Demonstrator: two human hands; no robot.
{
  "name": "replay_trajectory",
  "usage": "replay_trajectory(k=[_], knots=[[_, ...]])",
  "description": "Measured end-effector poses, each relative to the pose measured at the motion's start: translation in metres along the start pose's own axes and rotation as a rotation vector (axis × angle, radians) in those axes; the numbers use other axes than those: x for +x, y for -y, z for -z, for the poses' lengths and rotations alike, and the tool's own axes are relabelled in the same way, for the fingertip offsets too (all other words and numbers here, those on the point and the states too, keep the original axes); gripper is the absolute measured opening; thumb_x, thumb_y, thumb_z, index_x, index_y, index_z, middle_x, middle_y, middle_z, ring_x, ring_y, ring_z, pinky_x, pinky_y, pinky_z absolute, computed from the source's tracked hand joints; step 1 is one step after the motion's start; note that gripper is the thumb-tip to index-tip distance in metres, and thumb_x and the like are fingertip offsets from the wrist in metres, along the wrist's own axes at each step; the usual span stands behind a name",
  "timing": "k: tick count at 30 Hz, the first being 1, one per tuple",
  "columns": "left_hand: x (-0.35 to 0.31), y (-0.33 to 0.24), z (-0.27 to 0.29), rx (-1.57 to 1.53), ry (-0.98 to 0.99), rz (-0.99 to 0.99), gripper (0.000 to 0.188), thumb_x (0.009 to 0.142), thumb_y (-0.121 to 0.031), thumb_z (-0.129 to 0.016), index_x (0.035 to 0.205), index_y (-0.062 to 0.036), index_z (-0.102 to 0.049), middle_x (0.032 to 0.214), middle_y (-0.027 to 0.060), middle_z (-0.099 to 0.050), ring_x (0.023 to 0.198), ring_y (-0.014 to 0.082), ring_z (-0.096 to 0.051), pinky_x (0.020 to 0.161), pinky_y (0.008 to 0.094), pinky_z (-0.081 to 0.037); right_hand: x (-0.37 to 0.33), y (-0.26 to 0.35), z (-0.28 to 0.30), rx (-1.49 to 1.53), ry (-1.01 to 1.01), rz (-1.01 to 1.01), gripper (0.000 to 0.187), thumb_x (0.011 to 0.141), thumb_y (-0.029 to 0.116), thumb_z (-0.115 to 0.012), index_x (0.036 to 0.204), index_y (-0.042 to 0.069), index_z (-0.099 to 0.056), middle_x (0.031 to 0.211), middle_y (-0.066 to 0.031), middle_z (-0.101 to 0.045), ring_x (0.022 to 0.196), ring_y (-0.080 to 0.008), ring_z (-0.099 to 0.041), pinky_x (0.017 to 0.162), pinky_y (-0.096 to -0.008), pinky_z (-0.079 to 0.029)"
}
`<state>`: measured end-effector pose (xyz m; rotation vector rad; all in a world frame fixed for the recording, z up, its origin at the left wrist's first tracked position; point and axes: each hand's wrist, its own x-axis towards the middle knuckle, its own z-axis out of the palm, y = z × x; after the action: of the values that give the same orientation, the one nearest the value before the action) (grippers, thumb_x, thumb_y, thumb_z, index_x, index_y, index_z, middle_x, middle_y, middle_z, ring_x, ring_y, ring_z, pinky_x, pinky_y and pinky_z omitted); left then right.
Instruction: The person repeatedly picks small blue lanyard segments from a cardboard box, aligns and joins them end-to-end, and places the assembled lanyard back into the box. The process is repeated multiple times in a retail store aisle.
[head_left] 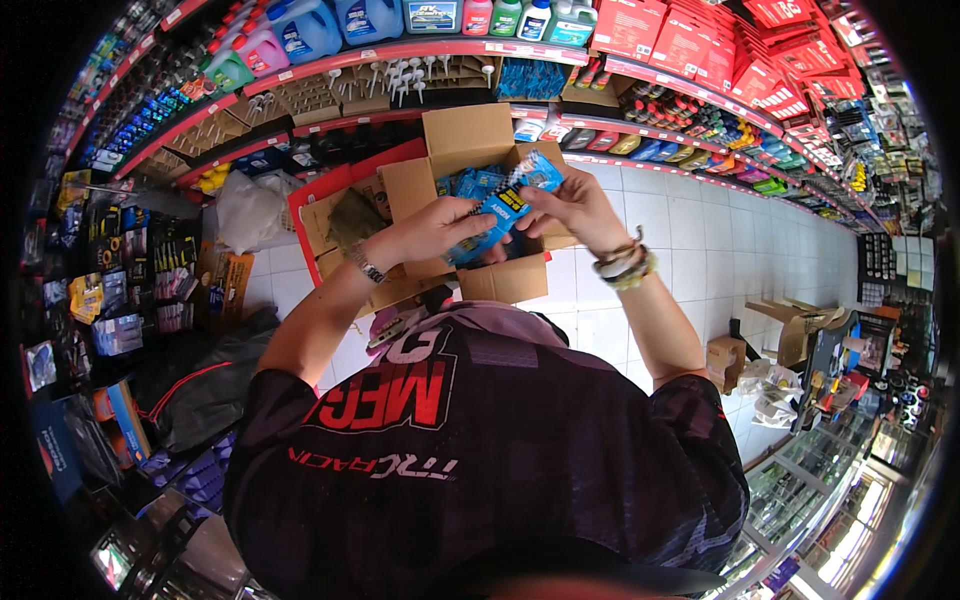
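Note:
A flat blue packet (503, 208) with dark and yellow print is held tilted between my two hands. My left hand (432, 230), with a watch on its wrist, is closed on the packet's left edge. On the upper right part, my right hand (578, 208) pinches it between thumb and fingers; bracelets circle that wrist. Beneath both hands stands an open cardboard box (468, 128) with its flaps spread out. Several similar blue packets (468, 182) lie inside, partly covered by my hands and the held packet.
A red-edged open carton (312, 215) adjoins the box on the left. Shelves ahead carry blue jugs (303, 30), red packages (630, 30) and bottles (615, 143). White floor tiles (672, 232) extend rightward toward a small carton (726, 362). A dark bag (205, 385) lies at left.

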<state>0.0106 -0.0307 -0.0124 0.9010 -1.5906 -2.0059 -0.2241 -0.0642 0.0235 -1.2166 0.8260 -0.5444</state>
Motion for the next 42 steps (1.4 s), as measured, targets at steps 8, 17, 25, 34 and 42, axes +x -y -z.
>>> replay_trajectory(k=[8, 17, 25, 34, 42], knots=[[0.003, -0.063, -0.016, 0.406, 0.422, 0.225, 0.031, 0.098, -0.022, -0.051, 0.086, 0.0042, -0.062, 0.072, 0.0092, -0.07, 0.058, 0.0131, -0.067, 0.054, 0.0257, -0.053, -0.011, 0.032, 0.017, -0.581, 0.617, -0.004, 0.044, 0.097, 0.039, -0.052, 0.099, -0.003, -0.065, 0.082, -0.0075, -0.066, 0.075, -0.0136, -0.056, 0.072, -0.0306, -0.046], [-0.009, -0.088, -0.029, 0.281, 0.268, -0.071, 0.035, 0.098, -0.026, -0.052, 0.081, 0.0041, -0.06, 0.072, 0.0112, -0.07, 0.056, 0.0164, -0.068, 0.046, 0.0246, -0.051, -0.048, 0.047, -0.015, -0.675, 0.249, 0.361, 0.024, 0.098, 0.022, -0.051, 0.089, 0.003, -0.062, 0.062, -0.011, -0.055, 0.053, -0.0201, -0.055, 0.054, -0.0332, -0.044], [-0.027, -0.073, 0.005, -0.011, -0.233, -0.468, 0.039, 0.103, -0.028, -0.038, 0.092, 0.0024, -0.06, 0.084, 0.0161, -0.069, 0.06, 0.0169, -0.066, 0.05, 0.0264, -0.053, -0.046, 0.026, 0.002, -0.417, -0.146, 0.165, 0.024, 0.098, 0.016, -0.051, 0.094, -0.005, -0.063, 0.075, -0.009, -0.067, 0.071, -0.0147, -0.065, 0.065, -0.0275, -0.051], [0.035, -0.013, 0.002, 0.445, -0.322, -0.556, 0.04, 0.099, -0.024, -0.048, 0.137, -0.0109, -0.049, 0.14, 0.0122, -0.042, 0.128, 0.0225, -0.042, 0.106, 0.035, -0.034, 0.013, -0.021, -0.008, -0.464, -0.033, 0.29, 0.04, 0.086, 0.019, -0.069, 0.115, -0.005, -0.056, 0.083, -0.0068, -0.065, 0.063, -0.011, -0.062, 0.057, -0.0261, -0.052], [0.019, -0.014, 0.008, -0.014, 0.202, 0.181, 0.032, 0.099, -0.025, -0.049, 0.098, 0.007, -0.056, 0.083, 0.0144, -0.069, 0.072, 0.0174, -0.069, 0.064, 0.0288, -0.056, -0.008, 0.001, 0.031, -0.137, 0.076, -0.129, 0.025, 0.091, 0.02, -0.065, 0.104, -0.001, -0.06, 0.091, -0.0071, -0.067, 0.08, -0.0117, -0.066, 0.064, -0.0234, -0.053]])
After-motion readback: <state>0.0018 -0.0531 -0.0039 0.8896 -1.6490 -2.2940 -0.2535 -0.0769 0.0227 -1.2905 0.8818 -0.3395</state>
